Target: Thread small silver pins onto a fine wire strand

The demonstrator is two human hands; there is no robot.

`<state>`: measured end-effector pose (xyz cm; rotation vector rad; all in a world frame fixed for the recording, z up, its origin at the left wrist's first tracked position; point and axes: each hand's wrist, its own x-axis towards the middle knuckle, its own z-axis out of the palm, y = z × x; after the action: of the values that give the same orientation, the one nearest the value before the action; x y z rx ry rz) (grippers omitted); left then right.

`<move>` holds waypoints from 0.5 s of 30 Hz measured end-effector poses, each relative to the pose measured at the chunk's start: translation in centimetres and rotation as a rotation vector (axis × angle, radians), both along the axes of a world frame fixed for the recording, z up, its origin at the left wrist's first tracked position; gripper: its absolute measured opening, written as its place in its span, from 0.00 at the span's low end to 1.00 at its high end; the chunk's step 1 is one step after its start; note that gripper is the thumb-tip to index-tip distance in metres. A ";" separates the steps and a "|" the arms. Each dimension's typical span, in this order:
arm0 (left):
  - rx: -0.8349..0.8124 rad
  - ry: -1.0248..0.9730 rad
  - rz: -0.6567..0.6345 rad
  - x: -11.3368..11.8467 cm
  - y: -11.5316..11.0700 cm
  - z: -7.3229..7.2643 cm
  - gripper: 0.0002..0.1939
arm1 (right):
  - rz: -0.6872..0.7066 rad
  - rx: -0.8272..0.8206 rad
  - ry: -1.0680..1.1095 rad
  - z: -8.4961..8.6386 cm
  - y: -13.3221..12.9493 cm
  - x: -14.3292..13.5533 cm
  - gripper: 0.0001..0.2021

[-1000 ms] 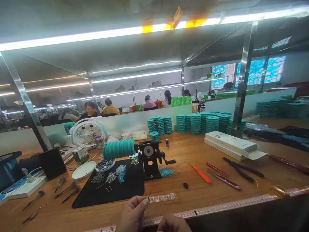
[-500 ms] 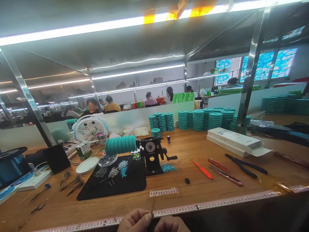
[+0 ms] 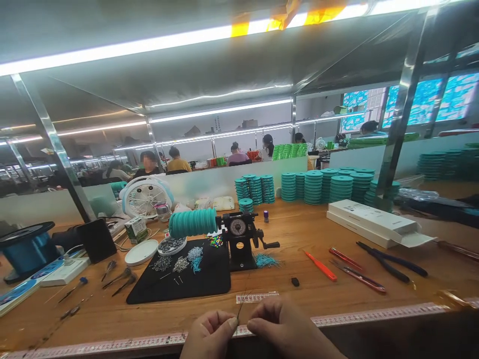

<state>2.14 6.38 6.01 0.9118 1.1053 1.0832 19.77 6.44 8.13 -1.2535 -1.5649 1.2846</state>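
Note:
At the table's front edge, my left hand (image 3: 214, 333) pinches thin dark strands (image 3: 241, 304) between thumb and forefinger. The strands stand up from the fingertips and fan slightly apart. Just to the right, my right hand (image 3: 279, 324) has its thumb and forefinger brought together and its other fingers curled. Whatever lies between those right fingertips is too small to make out. A short printed ruler strip (image 3: 251, 298) lies behind the hands. Beyond it a black hand-crank winder (image 3: 240, 244) carries a row of teal spools (image 3: 193, 222).
A black mat (image 3: 179, 286) holds piles of small parts and a dish (image 3: 172, 245). To the right lie an orange-handled tool (image 3: 321, 266), tweezers (image 3: 362, 279), dark pliers (image 3: 391, 262) and a white box (image 3: 377, 222). Teal spool stacks (image 3: 313, 188) stand behind. A measuring tape (image 3: 374, 314) runs along the front edge.
My right hand has risen and moved further over the table edge, beside the left fingertips. My left hand still pinches the strands. The view has shifted slightly.

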 end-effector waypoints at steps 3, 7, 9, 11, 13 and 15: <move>0.040 0.057 -0.022 0.0 0.8 0.3 0.20 | 0.055 -0.044 0.003 -0.2 1.0 -0.4 0.04; -0.055 -0.034 -0.041 0.6 1.8 1.1 0.22 | 0.062 -0.132 0.375 -1.8 2.5 -1.3 0.06; -0.134 -0.180 -0.019 1.0 2.1 1.6 0.25 | 0.046 -0.212 0.612 -2.1 2.8 -1.9 0.14; -0.191 -0.336 -0.001 1.3 2.3 1.9 0.29 | 0.046 -0.280 0.788 -2.0 2.9 -2.6 0.21; -0.222 -0.453 -0.027 1.4 2.4 2.1 0.30 | 0.024 -0.307 0.907 -1.6 2.8 -3.3 0.23; -0.237 -0.548 -0.072 1.2 2.6 2.1 0.28 | -0.018 -0.323 0.998 -1.2 2.7 -4.0 0.23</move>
<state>3.36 9.01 8.10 0.4226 0.7164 1.0325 15.74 9.12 6.96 -0.5865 -0.6417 1.7993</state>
